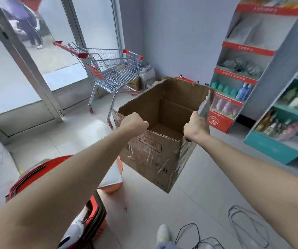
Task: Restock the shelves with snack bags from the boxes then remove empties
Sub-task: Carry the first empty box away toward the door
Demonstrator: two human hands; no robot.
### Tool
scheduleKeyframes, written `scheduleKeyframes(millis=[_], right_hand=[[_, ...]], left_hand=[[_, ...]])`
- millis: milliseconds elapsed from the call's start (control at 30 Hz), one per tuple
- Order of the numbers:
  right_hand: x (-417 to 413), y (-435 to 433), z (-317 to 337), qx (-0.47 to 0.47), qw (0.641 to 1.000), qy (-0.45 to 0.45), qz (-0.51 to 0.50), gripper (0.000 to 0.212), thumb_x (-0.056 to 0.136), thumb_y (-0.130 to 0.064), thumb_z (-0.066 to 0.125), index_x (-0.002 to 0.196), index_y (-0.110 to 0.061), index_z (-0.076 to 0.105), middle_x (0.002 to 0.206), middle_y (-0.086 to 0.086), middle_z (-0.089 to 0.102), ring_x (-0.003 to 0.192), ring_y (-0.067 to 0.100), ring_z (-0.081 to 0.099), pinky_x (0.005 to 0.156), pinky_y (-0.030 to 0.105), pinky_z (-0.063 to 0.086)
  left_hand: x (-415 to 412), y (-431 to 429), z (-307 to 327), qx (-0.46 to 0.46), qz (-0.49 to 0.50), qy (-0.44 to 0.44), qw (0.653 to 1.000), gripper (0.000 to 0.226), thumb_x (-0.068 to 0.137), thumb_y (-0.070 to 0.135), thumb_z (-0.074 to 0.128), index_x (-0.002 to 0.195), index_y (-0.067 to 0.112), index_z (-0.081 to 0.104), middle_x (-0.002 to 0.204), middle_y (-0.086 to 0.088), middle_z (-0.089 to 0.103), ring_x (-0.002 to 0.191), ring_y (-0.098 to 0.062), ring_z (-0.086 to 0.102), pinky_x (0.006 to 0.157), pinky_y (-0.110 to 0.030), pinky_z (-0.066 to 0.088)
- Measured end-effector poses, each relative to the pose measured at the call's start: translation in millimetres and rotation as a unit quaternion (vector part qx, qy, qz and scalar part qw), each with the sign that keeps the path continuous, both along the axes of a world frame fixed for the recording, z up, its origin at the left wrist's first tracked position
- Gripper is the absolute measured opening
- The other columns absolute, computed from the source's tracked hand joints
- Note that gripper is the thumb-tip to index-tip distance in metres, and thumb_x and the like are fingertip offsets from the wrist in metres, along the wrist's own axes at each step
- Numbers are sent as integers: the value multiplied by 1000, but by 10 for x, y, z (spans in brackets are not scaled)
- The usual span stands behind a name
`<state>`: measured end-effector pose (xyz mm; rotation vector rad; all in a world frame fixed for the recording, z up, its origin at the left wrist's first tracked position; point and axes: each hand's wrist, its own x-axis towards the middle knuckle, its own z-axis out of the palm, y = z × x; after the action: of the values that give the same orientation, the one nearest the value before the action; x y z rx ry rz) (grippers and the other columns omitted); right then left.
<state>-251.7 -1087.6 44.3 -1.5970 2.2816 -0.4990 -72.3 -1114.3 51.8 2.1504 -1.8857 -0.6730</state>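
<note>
Entry, head view. I see both arms stretched forward, hands apart, each clamped on one side of the open brown cardboard box with clear tape over its faces (pixel 155 159).

Left hand (pixel 133 123): fingers curled into a fist over the box's near-left rim.
Right hand (pixel 196 126): fingers closed round the tape-covered right flap, thumb on the outer side.

The box hangs between the two hands, tilted, one lower corner pointing toward me. What I can see of its inside holds no bags. I cannot tell whether that lowest corner touches the floor.

Beyond the left hand: a silver wire shopping cart with red trim (pixel 112 69).
Under the left forearm: red plastic baskets with black edging (pixel 94 212).
Beyond the right hand: a red-and-grey cardboard display shelf holding bottles (pixel 234 97).
Right of the right hand: a teal shelf unit with more bottles (pixel 274 150).
Below the right forearm: loose black cable on the floor (pixel 249 227).
</note>
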Motion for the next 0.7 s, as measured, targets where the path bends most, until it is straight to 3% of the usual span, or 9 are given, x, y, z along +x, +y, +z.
scheduleKeyframes(millis=[100,233,367,700], right_hand=[[-114,-624,-32,1,1000,-3,12,40,91,-1,44,130,-3,39,127,22,55,114,39,55,89,40,48],[-220,-1321,11,1,1000,7,18,39,91,-2,44,130,-3,39,126,22,56,113,39,55,87,40,49],[-338,-2119,42,2,1000,4,16,37,91,-2,43,127,-2,40,124,23,57,112,40,55,86,40,48],[-668,-4219,-52,2,1000,20,-10,39,92,-4,43,130,-5,40,130,20,54,116,38,55,91,43,48]], left_hand=[[-123,-601,-40,2,7,-9,1000,28,92,25,50,70,7,53,65,-3,49,63,-17,54,55,-25,42],[-218,-1293,-1,1,7,-7,1000,27,92,25,50,72,7,52,67,-4,50,69,-22,56,58,-27,43],[-324,-2101,33,-1,9,-3,1000,33,92,24,49,62,10,46,64,-4,48,57,-14,48,47,-24,37],[-667,-4254,-18,5,-11,3,1000,37,94,24,49,60,12,41,63,-2,46,55,-13,45,48,-24,37]])
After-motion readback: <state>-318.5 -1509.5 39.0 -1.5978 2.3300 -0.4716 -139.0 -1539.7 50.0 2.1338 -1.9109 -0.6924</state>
